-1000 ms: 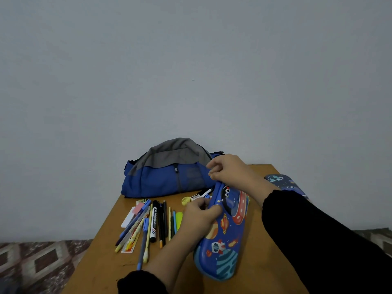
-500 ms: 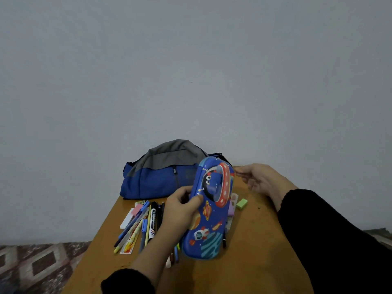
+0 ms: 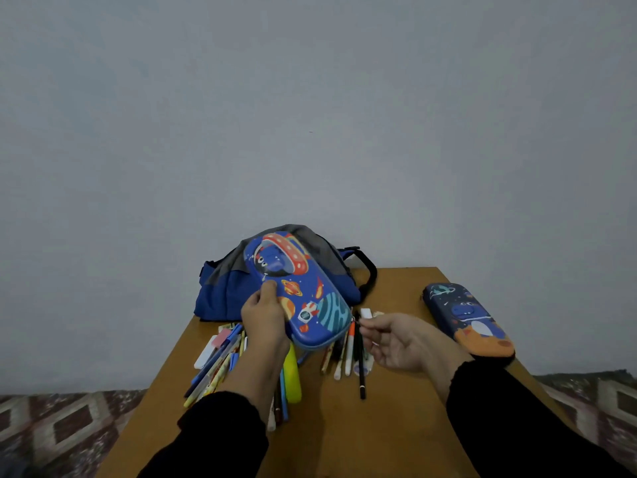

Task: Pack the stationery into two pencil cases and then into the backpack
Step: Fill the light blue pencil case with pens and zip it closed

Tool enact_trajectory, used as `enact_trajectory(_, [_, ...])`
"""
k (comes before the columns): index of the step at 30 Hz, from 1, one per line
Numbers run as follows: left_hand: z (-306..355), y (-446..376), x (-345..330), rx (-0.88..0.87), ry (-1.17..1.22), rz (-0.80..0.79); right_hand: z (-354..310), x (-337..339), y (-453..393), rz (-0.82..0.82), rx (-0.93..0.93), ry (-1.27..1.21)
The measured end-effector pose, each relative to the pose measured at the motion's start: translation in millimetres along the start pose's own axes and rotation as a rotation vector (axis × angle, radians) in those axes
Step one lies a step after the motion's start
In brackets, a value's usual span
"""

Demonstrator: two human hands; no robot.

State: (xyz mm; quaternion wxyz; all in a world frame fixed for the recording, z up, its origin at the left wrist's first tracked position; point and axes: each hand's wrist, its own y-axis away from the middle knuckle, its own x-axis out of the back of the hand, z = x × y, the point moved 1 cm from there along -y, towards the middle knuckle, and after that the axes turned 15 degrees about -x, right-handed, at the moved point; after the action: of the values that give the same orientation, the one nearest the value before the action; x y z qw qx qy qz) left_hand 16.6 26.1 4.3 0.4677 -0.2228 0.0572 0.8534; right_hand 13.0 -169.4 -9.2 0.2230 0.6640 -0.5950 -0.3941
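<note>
My left hand (image 3: pixel 263 319) grips a blue space-print pencil case (image 3: pixel 303 288) and holds it tilted above the table, in front of the blue and grey backpack (image 3: pixel 220 291). The thumb and fingertips of my right hand (image 3: pixel 400 343) reach the case's lower right corner; whether they pinch its zipper is unclear. A second, darker pencil case (image 3: pixel 468 319) lies shut at the table's right edge. Loose pens and pencils (image 3: pixel 213 363) lie on the left. More pens (image 3: pixel 348 353) and a yellow highlighter (image 3: pixel 292 377) lie under the raised case.
The wooden table (image 3: pixel 379 426) stands against a plain grey wall. A small white eraser (image 3: pixel 366 312) lies behind my right hand. A patterned floor shows on both sides of the table.
My left hand has lifted the case and turned it towards the backpack. My right hand left the case's top and came down to its lower corner. Pens that the case hid now show.
</note>
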Motion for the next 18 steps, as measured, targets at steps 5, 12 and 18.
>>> enact_trajectory(5, [-6, 0, -3, 0.156, 0.100, 0.108, 13, -6, -1, -0.028, -0.008, -0.035])
enact_trajectory(12, [-7, 6, -14, 0.247, 0.233, 0.177, 26, -23, 2, -0.030, -0.048, 0.068])
enact_trajectory(18, [-15, 8, -14, 0.246, 0.249, 0.130, 32, -37, -1, -0.046, -0.053, 0.130])
